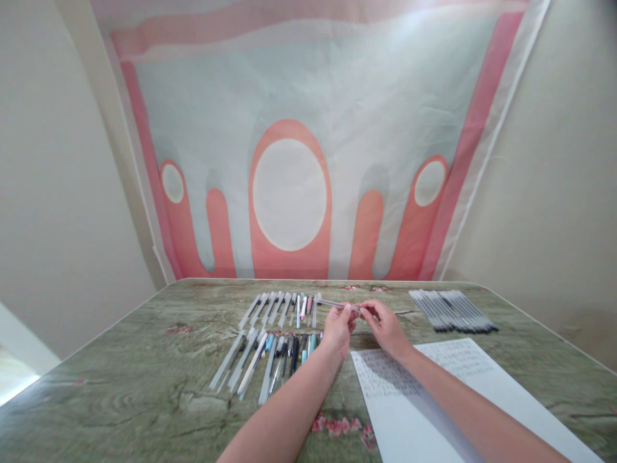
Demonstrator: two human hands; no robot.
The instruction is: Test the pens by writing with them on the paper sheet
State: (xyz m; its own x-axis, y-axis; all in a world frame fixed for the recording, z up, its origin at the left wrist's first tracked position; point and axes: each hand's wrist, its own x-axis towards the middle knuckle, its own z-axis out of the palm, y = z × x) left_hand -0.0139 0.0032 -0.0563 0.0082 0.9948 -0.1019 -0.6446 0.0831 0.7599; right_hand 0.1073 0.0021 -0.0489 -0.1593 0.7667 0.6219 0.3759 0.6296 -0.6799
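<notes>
A slim, greyish pen refill [332, 303] is held between my two hands above the middle of the table, its far end pointing left over the upper row of pens. My left hand [339, 329] is closed around it from below, thumb on top. At its right end, the fingertips of my right hand [383, 321] pinch it; the exact tip is hidden by the fingers. Just left of the hands lies an upper row of pens [274, 308], mostly clear-barrelled. Nearer me is a lower row of mixed pens [263, 363], partly covered by my left forearm.
Several similar slim refills [450, 310] with dark ends lie side by side at the right. Under my right forearm is a white sheet of paper [486, 411] with handwriting. The wood-patterned table [120, 386] meets a pink and pale-green printed backdrop [289, 193].
</notes>
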